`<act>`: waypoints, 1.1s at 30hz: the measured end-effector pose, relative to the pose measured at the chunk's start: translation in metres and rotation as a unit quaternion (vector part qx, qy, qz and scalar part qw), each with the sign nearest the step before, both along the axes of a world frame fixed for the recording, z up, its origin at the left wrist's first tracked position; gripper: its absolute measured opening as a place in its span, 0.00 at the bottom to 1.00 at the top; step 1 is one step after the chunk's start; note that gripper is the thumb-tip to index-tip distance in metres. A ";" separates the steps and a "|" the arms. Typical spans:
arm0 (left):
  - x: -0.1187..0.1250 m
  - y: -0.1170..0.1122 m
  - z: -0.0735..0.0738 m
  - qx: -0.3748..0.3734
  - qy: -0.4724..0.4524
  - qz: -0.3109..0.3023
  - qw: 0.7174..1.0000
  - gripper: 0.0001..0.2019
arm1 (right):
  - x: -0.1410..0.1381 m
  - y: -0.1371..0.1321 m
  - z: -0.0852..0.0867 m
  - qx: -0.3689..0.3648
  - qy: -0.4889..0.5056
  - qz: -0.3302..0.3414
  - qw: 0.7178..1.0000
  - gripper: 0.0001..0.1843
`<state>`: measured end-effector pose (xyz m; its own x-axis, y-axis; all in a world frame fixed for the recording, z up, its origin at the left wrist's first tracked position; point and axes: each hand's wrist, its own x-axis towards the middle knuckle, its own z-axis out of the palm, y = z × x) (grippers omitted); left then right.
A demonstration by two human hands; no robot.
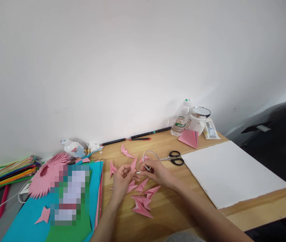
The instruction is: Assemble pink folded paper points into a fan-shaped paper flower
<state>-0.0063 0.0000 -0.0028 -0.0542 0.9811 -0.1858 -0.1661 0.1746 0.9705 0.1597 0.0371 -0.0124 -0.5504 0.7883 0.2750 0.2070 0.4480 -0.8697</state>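
My left hand (125,176) is closed, pinching a pink folded paper piece (134,163) that points upward. My right hand (159,171) is closed on a thin white ring that looks like a roll of narrow tape (151,152). A short white end of it runs between the two hands, close to the pink piece. Several more folded pink paper pieces (142,205) lie on the table below and around my hands. Just beyond my right hand lie scissors (176,158) with black handles, their blades partly hidden.
Left of my hands, blue and green paper sheets (96,174) carry a pink pleated paper ring (49,174). A white board (233,174) covers the table's right side. By the wall stand a water bottle (180,121), a mug (195,122) and a tipped white bottle (74,148).
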 end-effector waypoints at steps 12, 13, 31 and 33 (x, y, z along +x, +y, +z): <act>0.001 -0.003 0.002 -0.018 0.011 -0.008 1.000 0.14 | 0.001 -0.001 0.007 -0.053 0.010 0.049 0.997 0.02; 0.001 -0.003 0.003 -0.020 0.014 -0.005 1.000 0.14 | 0.001 -0.001 0.008 -0.057 0.012 0.056 0.997 0.02; -0.001 -0.001 0.000 0.020 0.007 0.101 0.995 0.13 | -0.002 -0.002 0.009 -0.088 0.058 -0.006 0.994 0.12; -0.002 -0.001 0.001 0.015 -0.001 0.091 0.996 0.13 | -0.002 -0.002 0.010 -0.087 0.056 -0.012 0.995 0.12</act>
